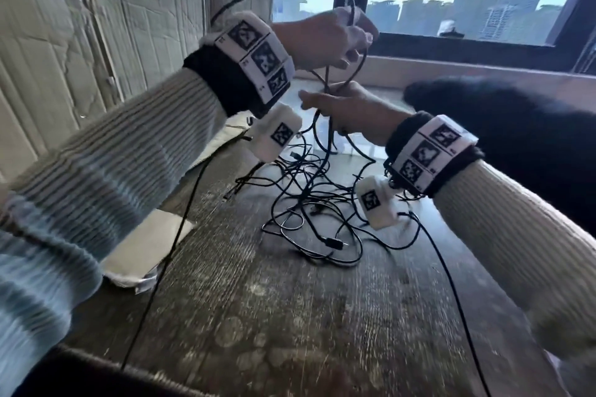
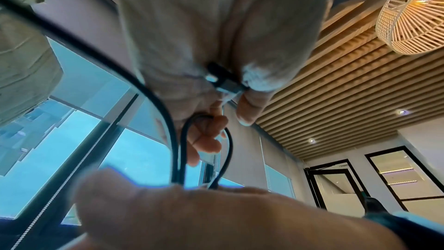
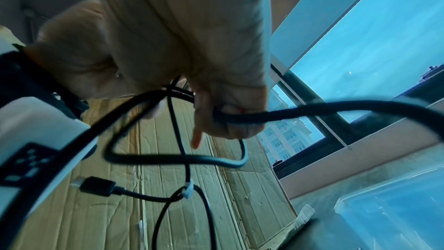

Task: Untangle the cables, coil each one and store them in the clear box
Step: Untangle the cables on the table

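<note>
A tangle of thin black cables [image 1: 309,213] lies on the dark wooden table [image 1: 290,316]. Strands rise from it into both hands. My left hand [image 1: 348,51] is raised above the pile and curls round a loop of black cable [image 2: 179,140]; between its thumb and fingers it pinches a USB plug [image 2: 223,81]. Just below, my right hand [image 1: 325,106] grips several strands, among them a thick black cable [image 3: 288,113]. Another USB plug [image 3: 98,185] dangles under the right hand. The clear box [image 3: 394,210] stands on the table near the window.
Cardboard sheets [image 1: 64,42] line the left wall, and a flat piece [image 1: 151,245] lies at the table's left edge. A window sill [image 1: 451,71] runs along the back. A dark fuzzy sleeve [image 1: 516,126] fills the right side. A wrist-camera lead [image 1: 167,261] crosses the table's front left.
</note>
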`<state>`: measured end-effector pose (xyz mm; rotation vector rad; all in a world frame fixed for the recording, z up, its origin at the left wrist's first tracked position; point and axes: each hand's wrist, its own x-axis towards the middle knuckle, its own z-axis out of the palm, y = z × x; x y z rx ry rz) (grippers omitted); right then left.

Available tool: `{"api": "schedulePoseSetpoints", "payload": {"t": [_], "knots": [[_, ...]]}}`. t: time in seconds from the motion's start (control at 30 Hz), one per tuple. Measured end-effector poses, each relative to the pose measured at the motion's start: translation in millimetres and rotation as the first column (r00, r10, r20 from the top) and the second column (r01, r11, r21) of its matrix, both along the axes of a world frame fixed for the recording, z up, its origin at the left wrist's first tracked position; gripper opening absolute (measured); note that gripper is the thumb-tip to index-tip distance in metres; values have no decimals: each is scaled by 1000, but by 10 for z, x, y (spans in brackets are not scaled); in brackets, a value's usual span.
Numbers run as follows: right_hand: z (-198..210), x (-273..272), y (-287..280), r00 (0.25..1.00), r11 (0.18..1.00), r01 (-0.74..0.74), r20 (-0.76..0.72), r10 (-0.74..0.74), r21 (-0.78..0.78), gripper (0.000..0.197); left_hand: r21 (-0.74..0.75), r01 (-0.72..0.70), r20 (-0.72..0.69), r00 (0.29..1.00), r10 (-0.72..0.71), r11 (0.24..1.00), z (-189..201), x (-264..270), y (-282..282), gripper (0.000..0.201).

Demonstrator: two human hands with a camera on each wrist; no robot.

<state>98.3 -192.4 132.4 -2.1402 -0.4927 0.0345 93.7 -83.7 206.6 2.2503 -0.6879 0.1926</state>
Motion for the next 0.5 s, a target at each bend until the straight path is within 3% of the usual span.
{"api": "schedulePoseSetpoints", "payload": {"t": [0.1, 0.2, 0.3, 0.37, 0.43, 0.5], "knots": [[24, 44, -16, 999, 997, 34, 20, -35, 75, 38, 109, -7, 173, 985, -12, 994, -3, -25, 141, 32], [108, 41, -106, 995, 975, 77, 50, -90, 209, 36, 125, 30, 247, 967, -61, 992, -71, -11, 332, 63], [216, 27, -191, 992, 955, 80, 69, -104, 287, 31, 345, -58, 81, 996, 32, 937, -247, 106, 433, 100], [295, 4, -211, 994, 934, 64, 61, -91, 351, 34, 379, 28, -139, 990, 27, 925, -422, 186, 455, 108], [367, -22, -220, 996, 896, 50, 40, -75, 441, 38, 175, 167, -264, 957, -117, 970, -632, 268, 430, 95], [418, -48, -224, 997, 867, 52, 26, -75, 495, 38, 146, 198, -174, 970, -172, 969, -795, 317, 375, 58]]}}
